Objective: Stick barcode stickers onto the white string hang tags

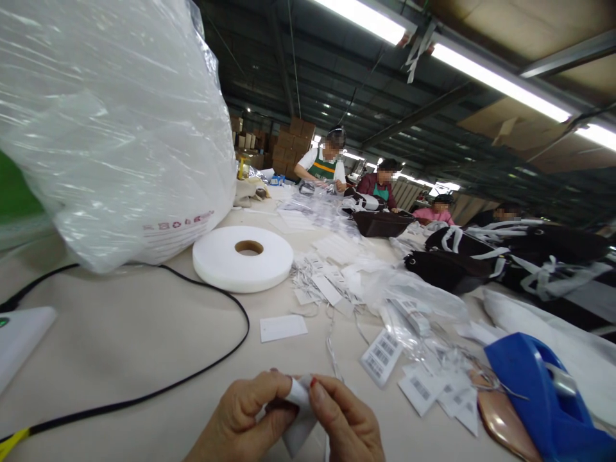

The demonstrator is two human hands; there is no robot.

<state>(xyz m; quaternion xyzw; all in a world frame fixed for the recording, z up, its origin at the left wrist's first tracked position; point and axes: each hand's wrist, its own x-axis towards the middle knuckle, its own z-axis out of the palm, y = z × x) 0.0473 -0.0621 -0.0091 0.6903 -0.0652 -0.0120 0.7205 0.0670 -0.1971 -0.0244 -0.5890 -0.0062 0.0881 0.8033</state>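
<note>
My left hand (253, 410) pinches the left side of a small white tag (301, 427) at the bottom centre. From the other side my right hand (344, 420) grips its upper right edge between thumb and fingers. The tag is bent, and its printing does not show. Just beyond my hands a blank white card (283, 328) lies flat. To its right are barcode tags (382, 357), some partly under clear plastic. A pile of strung tags (323, 282) lies farther back, with a white string (330, 346) trailing towards my right hand.
A white tape roll (243, 273) stands beside a large plastic-wrapped bundle (125, 128). A black cable (192, 380) curves across the left. At right are a blue tape dispenser (539, 391), a rose-gold phone (505, 420) and dark bags (452, 269). Several people work farther back.
</note>
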